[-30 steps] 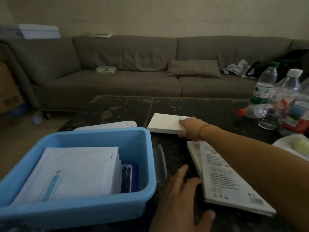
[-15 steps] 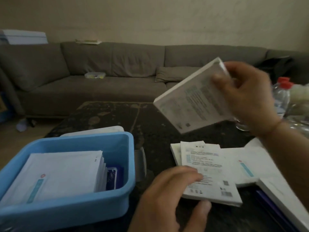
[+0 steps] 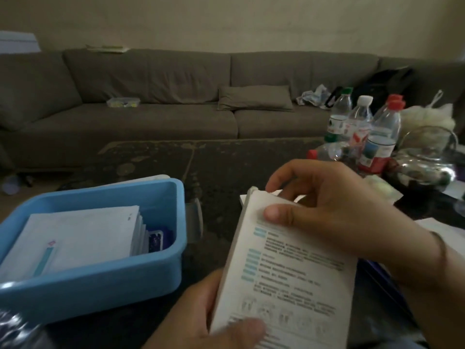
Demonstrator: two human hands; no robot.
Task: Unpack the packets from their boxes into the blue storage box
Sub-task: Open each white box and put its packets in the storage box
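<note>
White card printed with blue headings and blurred lines of text, the box point(image 3: 284, 268) is held above the near right part of the dark desk point(image 3: 226, 159), tilted with its top end pointing away and slightly left. The right hand point(image 3: 334, 210) grips that far end: its thumb lies flat across the printed face and its fingers point(image 3: 284, 175) curl over the top edge, pinching what looks like a small flap there. The left hand point(image 3: 201, 316) supports the near end from below, its thumb pressed on the lower printed face and the rest of its fingers hidden behind the box, so their spread cannot be told.

Just left of the box sits the blue storage box point(image 3: 105, 290), on the near left of the desk. A stack of white packets point(image 3: 75, 238) with a pale blue stripe lies inside it, filling its left and middle, and a dark blue item point(image 3: 157, 241) stands at the right end of the stack. More white paper or card point(image 3: 448, 230) lies on the desk to the right, behind the right wrist.

At the far right of the desk stands a cluster of clear plastic bottles point(image 3: 362, 127) with green, white and red caps, one lying on its side, beside a glass vessel point(image 3: 427, 159). Beyond the desk runs a long grey-brown sofa point(image 3: 151, 117) with a cushion point(image 3: 254, 98) on it
</note>
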